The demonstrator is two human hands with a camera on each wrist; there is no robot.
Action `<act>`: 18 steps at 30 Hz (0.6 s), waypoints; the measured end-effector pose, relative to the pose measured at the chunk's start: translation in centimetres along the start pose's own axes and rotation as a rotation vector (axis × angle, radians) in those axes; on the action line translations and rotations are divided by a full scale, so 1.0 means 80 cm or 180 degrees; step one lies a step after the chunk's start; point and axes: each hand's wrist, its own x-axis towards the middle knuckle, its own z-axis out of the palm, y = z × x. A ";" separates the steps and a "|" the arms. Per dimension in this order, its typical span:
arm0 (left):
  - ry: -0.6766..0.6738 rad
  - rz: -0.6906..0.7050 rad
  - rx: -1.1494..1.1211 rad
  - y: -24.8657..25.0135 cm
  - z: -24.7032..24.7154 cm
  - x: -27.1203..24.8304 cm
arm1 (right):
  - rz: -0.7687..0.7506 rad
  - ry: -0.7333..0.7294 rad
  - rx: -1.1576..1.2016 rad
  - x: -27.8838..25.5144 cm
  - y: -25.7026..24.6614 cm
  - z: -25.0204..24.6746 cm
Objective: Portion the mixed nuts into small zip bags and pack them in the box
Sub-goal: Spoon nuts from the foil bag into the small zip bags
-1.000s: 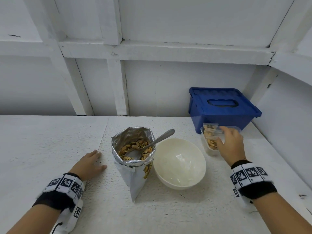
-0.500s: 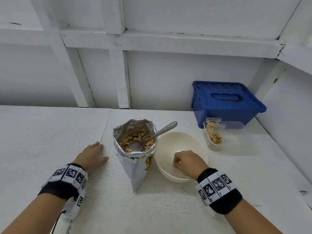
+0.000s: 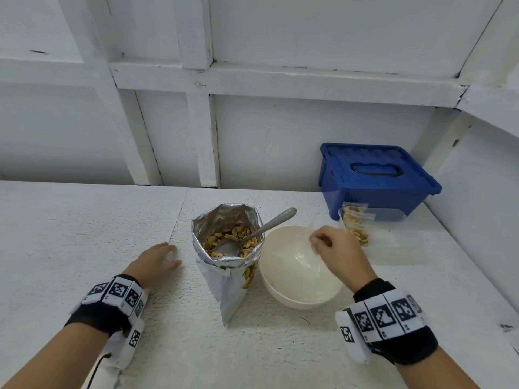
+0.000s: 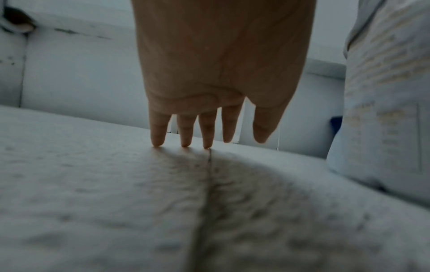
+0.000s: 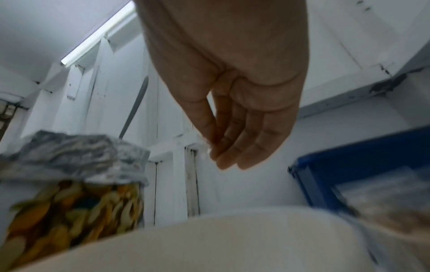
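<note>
Nuts (image 3: 230, 240) fill our open foil bag (image 3: 224, 273) at table centre, a spoon (image 3: 269, 224) standing in it. Our left hand (image 3: 154, 261) rests spread at 9 o'clock. Our right hand (image 3: 334, 251), over the bowl (image 3: 283, 287), pinches a clear zip bag (image 3: 309, 265). At 2 o'clock, filled bags (image 3: 355, 224) sit before the blue box (image 3: 376, 178).

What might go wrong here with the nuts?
1. The nut bag stands open and unheld; the left hand only rests on the table. The spoon handle leans toward the right hand, so a bump could tip it and spill nuts.
2. The right hand pinches what looks like a thin clear bag over the bowl; it might slip.
3. The blue box is shut, so packing needs a free hand.
</note>
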 end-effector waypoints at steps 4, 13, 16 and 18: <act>0.0685 0.0262 -0.0665 0.023 -0.027 -0.014 | -0.0622 0.0847 0.0214 0.000 -0.034 -0.034; 0.1201 0.1905 -0.1662 0.154 -0.132 -0.098 | -0.2258 0.0949 0.0680 -0.009 -0.104 -0.027; 0.0691 0.2107 -0.1829 0.176 -0.134 -0.115 | -0.2540 0.0838 0.0760 -0.015 -0.116 -0.009; 0.0582 0.2112 -0.2004 0.184 -0.128 -0.117 | -0.2635 0.0813 0.0719 -0.016 -0.120 -0.001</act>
